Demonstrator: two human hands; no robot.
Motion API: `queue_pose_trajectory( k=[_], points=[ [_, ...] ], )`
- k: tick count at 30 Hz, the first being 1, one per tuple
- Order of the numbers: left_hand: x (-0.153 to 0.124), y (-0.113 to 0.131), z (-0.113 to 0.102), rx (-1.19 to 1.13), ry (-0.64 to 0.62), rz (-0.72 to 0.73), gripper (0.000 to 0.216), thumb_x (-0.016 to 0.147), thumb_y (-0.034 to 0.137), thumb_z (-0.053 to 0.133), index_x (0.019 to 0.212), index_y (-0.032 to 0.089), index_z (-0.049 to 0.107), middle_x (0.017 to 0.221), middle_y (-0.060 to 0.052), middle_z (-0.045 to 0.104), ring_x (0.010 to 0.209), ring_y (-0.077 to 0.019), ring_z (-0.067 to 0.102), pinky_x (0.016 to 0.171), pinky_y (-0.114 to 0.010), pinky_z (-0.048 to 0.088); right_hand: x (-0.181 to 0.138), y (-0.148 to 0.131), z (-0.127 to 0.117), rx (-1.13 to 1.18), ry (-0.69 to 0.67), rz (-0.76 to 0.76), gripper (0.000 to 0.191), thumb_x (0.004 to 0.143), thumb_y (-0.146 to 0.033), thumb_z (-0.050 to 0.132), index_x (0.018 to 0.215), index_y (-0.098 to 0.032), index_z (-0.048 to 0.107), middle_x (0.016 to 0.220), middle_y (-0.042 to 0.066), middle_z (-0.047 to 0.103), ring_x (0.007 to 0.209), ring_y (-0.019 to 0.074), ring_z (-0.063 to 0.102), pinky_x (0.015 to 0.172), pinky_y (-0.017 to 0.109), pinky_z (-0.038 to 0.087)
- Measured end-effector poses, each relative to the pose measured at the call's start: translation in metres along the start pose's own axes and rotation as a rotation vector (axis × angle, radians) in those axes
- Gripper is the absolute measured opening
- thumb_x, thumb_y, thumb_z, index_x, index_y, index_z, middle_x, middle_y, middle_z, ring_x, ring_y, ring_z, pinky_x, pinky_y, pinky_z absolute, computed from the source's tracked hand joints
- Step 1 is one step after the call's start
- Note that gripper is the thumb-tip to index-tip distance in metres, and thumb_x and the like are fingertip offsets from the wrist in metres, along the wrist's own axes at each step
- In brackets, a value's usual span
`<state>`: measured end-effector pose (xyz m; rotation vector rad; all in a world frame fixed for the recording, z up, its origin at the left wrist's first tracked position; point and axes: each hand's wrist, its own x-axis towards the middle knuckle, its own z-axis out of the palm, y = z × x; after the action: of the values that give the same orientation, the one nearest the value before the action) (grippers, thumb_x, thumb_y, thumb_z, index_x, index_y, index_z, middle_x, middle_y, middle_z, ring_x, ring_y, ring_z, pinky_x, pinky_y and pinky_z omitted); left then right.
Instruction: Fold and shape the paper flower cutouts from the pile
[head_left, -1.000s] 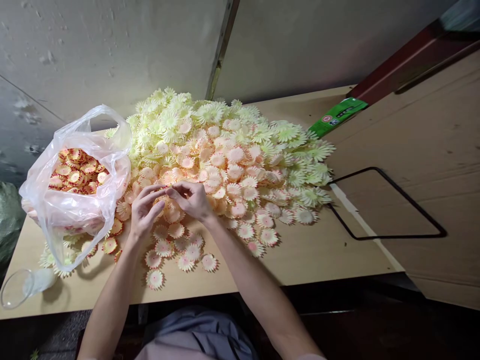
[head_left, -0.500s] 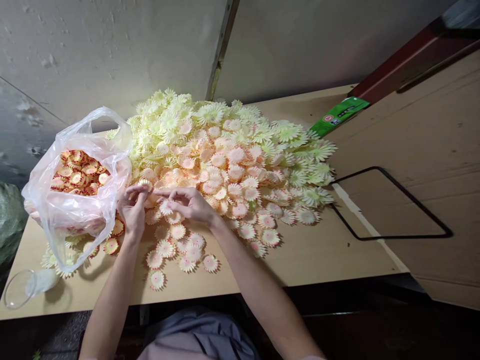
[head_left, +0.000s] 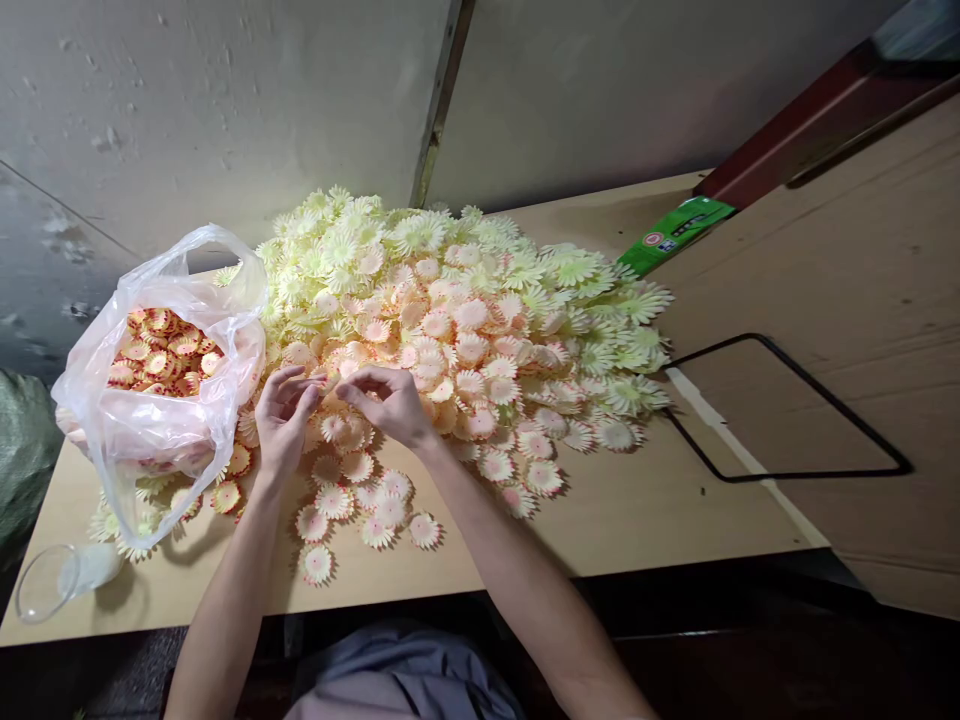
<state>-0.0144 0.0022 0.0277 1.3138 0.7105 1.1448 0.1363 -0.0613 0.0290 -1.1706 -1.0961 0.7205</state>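
My left hand (head_left: 285, 420) and my right hand (head_left: 391, 405) meet fingertip to fingertip over the front left of a heap of artificial flower pieces (head_left: 471, 315). Thumb and fingers are pinched together on both hands. A small pale bit shows between the fingertips, too small to make out. Pink-tipped round flower pieces (head_left: 334, 500) lie scattered on the table below my hands. Left of my left hand stands a white plastic bag (head_left: 157, 425), its mouth wide, with red-edged yellow flower pieces (head_left: 161, 350) inside.
Pale green flower pieces (head_left: 420, 230) make up the back of the heap, against a grey wall (head_left: 300, 90). A clear cup (head_left: 46, 585) lies tipped at the table's (head_left: 622, 520) left front corner. To the right are a green packet (head_left: 671, 238), a cardboard sheet (head_left: 847, 350) and a black wire frame (head_left: 832, 400).
My left hand has moved a little right, and the flower piece seen at its fingertips no longer shows. My right hand has shifted slightly and its fingertips have closed in on the left's.
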Motion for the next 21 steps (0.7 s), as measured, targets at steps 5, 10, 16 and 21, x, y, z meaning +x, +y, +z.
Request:
queue_pose_trajectory(
  k=[5,10,16,21],
  points=[
    [-0.004,0.002,0.003,0.059,-0.078,0.012,0.030,0.076,0.033,0.075,0.100,0.019,0.063,0.093,-0.007,0.074,0.087,-0.0183,0.072,0.075,-0.027,0.057,0.001,0.006,0.005,0.042,-0.031,0.034,0.039,0.067,-0.054,0.076,0.074,-0.017,0.067,0.071,0.002,0.065,0.063,0.0138,0.059,0.061,0.027,0.049],
    [-0.003,0.001,0.002,0.057,-0.045,0.017,0.030,0.072,0.031,0.078,0.097,0.019,0.065,0.093,-0.007,0.074,0.088,-0.0184,0.072,0.078,-0.028,0.057,0.002,0.005,0.003,0.083,-0.088,0.039,0.039,0.066,-0.054,0.077,0.077,-0.017,0.068,0.074,0.003,0.066,0.069,0.0149,0.061,0.065,0.027,0.051],
    [-0.002,0.001,0.001,0.044,-0.043,0.024,0.026,0.073,0.030,0.077,0.094,0.018,0.066,0.089,-0.006,0.074,0.084,-0.0165,0.072,0.074,-0.026,0.057,0.002,0.010,0.004,0.137,-0.102,0.059,0.034,0.070,-0.048,0.077,0.079,-0.017,0.068,0.076,0.003,0.068,0.070,0.0149,0.062,0.068,0.028,0.052],
    [-0.001,0.001,0.000,0.043,-0.052,0.036,0.032,0.068,0.029,0.081,0.093,0.018,0.066,0.089,-0.006,0.074,0.085,-0.0174,0.072,0.076,-0.028,0.057,0.003,0.011,0.003,0.161,-0.132,0.090,0.033,0.070,-0.047,0.077,0.081,-0.017,0.070,0.078,0.003,0.069,0.072,0.0153,0.063,0.070,0.029,0.053]
  ],
)
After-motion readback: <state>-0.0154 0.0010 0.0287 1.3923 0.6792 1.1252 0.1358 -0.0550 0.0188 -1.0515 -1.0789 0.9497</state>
